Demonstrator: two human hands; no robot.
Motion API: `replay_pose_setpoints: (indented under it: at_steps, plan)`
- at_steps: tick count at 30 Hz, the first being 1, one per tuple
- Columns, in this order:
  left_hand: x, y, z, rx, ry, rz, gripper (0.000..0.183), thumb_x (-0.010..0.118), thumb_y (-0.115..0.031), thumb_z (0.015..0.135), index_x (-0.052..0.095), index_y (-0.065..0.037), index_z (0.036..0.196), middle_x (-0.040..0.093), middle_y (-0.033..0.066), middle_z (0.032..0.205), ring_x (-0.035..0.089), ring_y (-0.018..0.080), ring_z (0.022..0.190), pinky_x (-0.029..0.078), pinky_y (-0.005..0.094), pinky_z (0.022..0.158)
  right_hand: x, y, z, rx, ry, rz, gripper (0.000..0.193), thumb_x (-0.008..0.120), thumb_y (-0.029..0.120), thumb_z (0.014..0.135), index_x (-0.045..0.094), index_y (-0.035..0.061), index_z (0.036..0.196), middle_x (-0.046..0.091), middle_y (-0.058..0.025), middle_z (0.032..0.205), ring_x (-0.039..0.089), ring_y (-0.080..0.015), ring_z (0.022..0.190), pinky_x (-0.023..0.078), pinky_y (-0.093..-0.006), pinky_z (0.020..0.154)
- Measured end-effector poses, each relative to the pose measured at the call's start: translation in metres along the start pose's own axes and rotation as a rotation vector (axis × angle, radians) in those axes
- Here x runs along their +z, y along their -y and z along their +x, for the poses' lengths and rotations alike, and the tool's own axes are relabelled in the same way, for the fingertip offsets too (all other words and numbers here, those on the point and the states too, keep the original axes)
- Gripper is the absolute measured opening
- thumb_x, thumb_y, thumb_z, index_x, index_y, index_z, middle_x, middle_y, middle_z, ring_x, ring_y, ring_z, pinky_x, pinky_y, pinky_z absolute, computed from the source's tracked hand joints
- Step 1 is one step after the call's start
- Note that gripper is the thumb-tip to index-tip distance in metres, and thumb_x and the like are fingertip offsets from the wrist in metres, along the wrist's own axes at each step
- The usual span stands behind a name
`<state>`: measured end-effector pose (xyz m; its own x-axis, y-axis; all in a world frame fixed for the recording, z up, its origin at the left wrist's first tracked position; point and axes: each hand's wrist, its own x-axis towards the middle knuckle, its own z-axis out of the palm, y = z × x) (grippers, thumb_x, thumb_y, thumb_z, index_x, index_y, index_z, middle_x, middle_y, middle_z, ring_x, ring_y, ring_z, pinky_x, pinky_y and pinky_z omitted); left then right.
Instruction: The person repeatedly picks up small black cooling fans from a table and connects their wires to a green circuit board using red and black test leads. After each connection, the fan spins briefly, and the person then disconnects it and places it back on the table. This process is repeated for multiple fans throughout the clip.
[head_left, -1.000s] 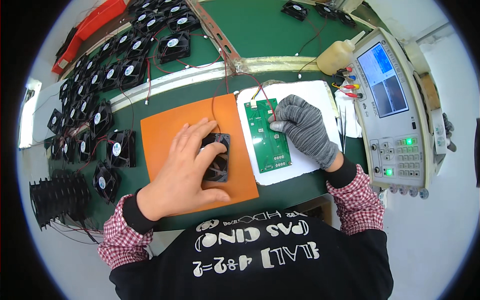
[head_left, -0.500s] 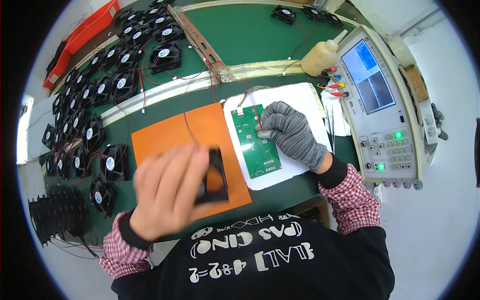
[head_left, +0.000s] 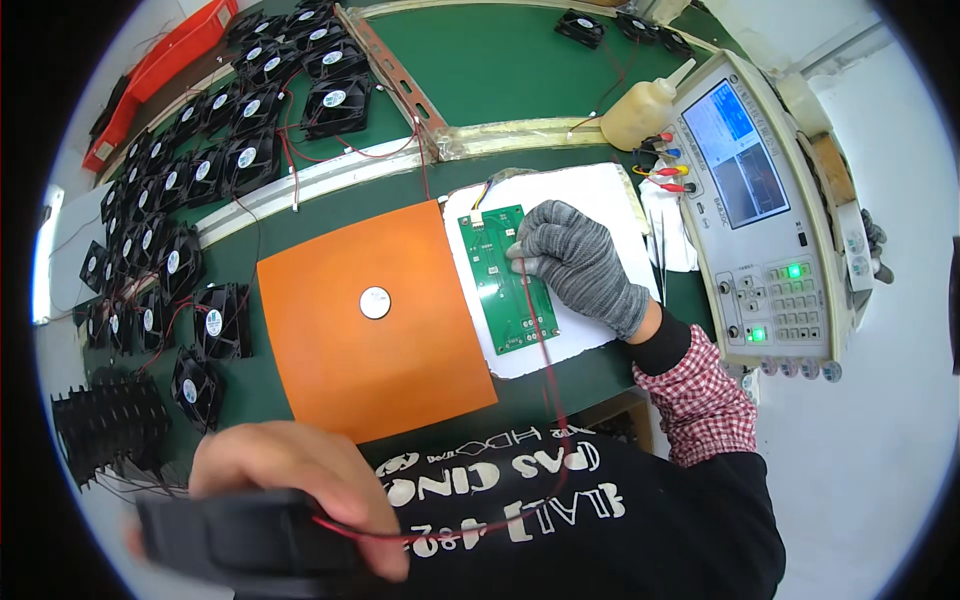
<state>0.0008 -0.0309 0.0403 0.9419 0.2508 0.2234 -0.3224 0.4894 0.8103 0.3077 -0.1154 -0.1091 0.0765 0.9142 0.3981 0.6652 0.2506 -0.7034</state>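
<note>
My bare left hand [head_left: 295, 462] grips a black cooling fan [head_left: 225, 538], raised close to the camera at the lower left and somewhat blurred. From the fan a red and black wire [head_left: 548, 372] runs across to my right hand [head_left: 582, 262], which wears a grey knitted glove. Its thumb and finger are pinched on the wire end over a green circuit board [head_left: 488, 292]; the tip is hidden by the fingers. That board lies on a white sheet [head_left: 605, 205]. Left of it, a round pale disc [head_left: 375, 303] rests on an orange mat [head_left: 375, 385].
Many black fans [head_left: 245, 155] with wires cover the left side, beside a stack of fans [head_left: 110, 425]. A tester with a screen [head_left: 770, 220] stands at right, near a yellowish squeeze bottle [head_left: 640, 115]. A perforated metal strip [head_left: 395, 80] crosses the back.
My left hand has carried the fan off the orange mat toward the lower left and nearer the camera. The pale disc now shows, and the wire stretches to my right hand, which has barely moved.
</note>
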Motion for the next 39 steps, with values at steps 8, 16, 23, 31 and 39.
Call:
replay_pose_setpoints:
  at_steps: [8,16,23,31,39]
  plan:
    - [-0.039,0.023,0.088,0.864,-0.147,1.737,0.043,0.064,-0.015,0.085,0.055,-0.006,0.127,0.06,0.0174,0.112,0.057,0.0356,0.103,0.046,0.0458,0.086,-0.006,0.006,-0.003,-0.023,-0.057,-0.109,0.017,0.074,0.005,0.075,0.064,0.0054,0.089,0.061,-0.0092,0.089,0.063,-0.0264,0.086,0.052,-0.0345,0.077]
    - [-0.23,0.015,0.119,0.122,-0.333,2.581,0.023,0.075,-0.017,0.071,0.063,-0.006,0.088,0.059,0.0075,0.083,0.057,0.0284,0.089,0.046,0.0414,0.073,-0.001,0.015,0.004,0.168,-0.192,0.29,0.029,0.077,0.007,0.079,0.065,0.003,0.104,0.063,-0.0033,0.088,0.061,-0.0107,0.083,0.05,-0.0248,0.076]
    - [-0.083,0.058,0.103,1.004,-0.102,2.157,0.016,0.069,-0.015,0.074,0.06,-0.007,0.085,0.051,0.0038,0.066,0.055,0.0197,0.057,0.042,0.0338,0.048,-0.011,0.046,0.002,0.435,0.079,0.738,0.059,0.08,0.012,0.078,0.053,0.0023,0.13,0.061,-0.0032,0.102,0.058,-0.0098,0.092,0.049,-0.0252,0.083]
    - [-0.068,0.001,0.029,1.138,-0.67,1.52,0.018,0.065,-0.012,0.085,0.062,0.001,0.098,0.065,0.0084,0.096,0.062,0.0184,0.082,0.051,0.0264,0.069,-0.013,0.08,-0.017,0.373,1.022,0.952,0.011,0.069,0.011,0.087,0.07,0.0032,0.094,0.063,-0.0065,0.092,0.064,-0.0184,0.089,0.051,-0.0306,0.074]
    - [-0.068,0.005,0.029,0.229,-0.9,1.278,0.019,0.053,-0.013,0.092,0.063,0.001,0.096,0.062,0.0063,0.102,0.056,0.0139,0.088,0.042,0.0255,0.084,-0.036,0.038,-0.005,0.255,0.232,0.586,0.014,0.074,0.011,0.082,0.067,0.002,0.092,0.067,-0.0054,0.093,0.063,-0.0135,0.09,0.051,-0.0293,0.086]
